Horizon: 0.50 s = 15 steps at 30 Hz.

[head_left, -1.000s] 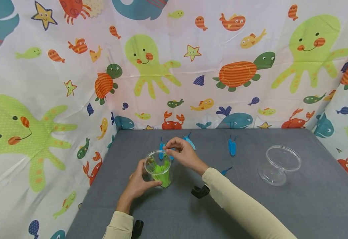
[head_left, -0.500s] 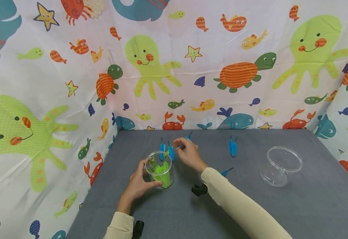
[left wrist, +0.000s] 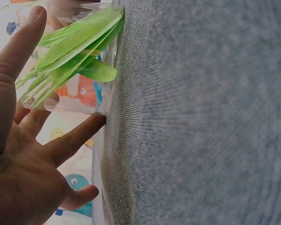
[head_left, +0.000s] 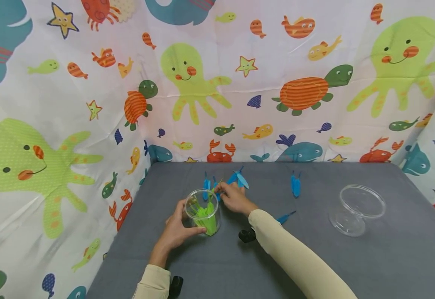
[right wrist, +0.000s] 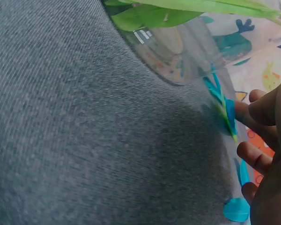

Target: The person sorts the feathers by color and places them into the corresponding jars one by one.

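My left hand (head_left: 180, 230) grips a clear plastic cup (head_left: 219, 216) standing on the grey cloth, thumb on its near side. Several green feathers (head_left: 206, 216) lean inside it; the left wrist view shows these green feathers (left wrist: 79, 42) through the wall, with the left hand (left wrist: 33, 173) around the cup. Just behind and right of the cup, my right hand (head_left: 234, 198) has its fingertips down at a loose green feather beside a blue feather (head_left: 207, 189). In the right wrist view, that green feather (right wrist: 228, 123) lies by the fingers; whether they pinch it is unclear.
More blue feathers lie beyond the right hand, including a blue feather (head_left: 241, 179) at the back, a blue pair (head_left: 296, 185) farther right and one blue feather (head_left: 286, 217) by the sleeve. A clear footed dish (head_left: 363, 216) stands on the right. A printed curtain (head_left: 262, 99) borders the table.
My right hand has moved from above the cup's rim, rightward, then down to the feathers behind the cup. The left hand has kept its hold on the cup.
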Each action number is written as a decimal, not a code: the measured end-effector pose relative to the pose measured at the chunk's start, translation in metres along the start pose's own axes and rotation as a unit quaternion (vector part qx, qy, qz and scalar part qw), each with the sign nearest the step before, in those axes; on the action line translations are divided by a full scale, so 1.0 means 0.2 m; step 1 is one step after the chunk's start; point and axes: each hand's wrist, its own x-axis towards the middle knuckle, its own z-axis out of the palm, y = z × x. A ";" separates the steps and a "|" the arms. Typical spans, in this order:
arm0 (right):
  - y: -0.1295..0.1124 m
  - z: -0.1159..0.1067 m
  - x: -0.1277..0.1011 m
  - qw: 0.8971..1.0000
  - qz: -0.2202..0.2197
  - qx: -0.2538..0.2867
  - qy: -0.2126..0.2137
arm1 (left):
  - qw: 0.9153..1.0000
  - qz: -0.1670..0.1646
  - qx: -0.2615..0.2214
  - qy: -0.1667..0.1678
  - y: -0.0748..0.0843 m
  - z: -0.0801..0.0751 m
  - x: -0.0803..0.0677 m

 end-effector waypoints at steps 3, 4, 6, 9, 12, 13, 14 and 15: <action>0.02 0.02 0.00 1.000 0.009 -0.021 -0.008 | 1.000 0.001 -0.004 -0.002 0.00 0.01 0.00; 0.03 0.03 0.00 1.000 0.009 -0.029 -0.003 | 1.000 0.001 -0.007 -0.002 0.00 0.01 -0.01; 0.04 0.03 0.00 0.999 0.015 -0.049 0.008 | 1.000 0.003 -0.009 0.000 0.00 0.01 -0.01; 0.05 0.03 0.01 0.996 0.023 -0.072 0.036 | 1.000 0.006 -0.010 0.003 0.00 0.00 0.00; 0.05 0.02 0.01 0.993 0.032 -0.103 0.056 | 1.000 0.008 -0.007 0.002 0.00 0.00 0.00; 0.05 0.02 0.01 0.991 0.034 -0.114 0.062 | 1.000 0.008 -0.007 0.002 0.00 0.00 0.00; 0.05 0.02 0.01 0.989 0.037 -0.127 0.065 | 1.000 0.008 -0.008 0.001 0.00 0.00 0.00; 0.05 0.02 0.02 0.987 0.041 -0.142 0.067 | 1.000 0.007 -0.008 0.001 0.00 0.00 0.00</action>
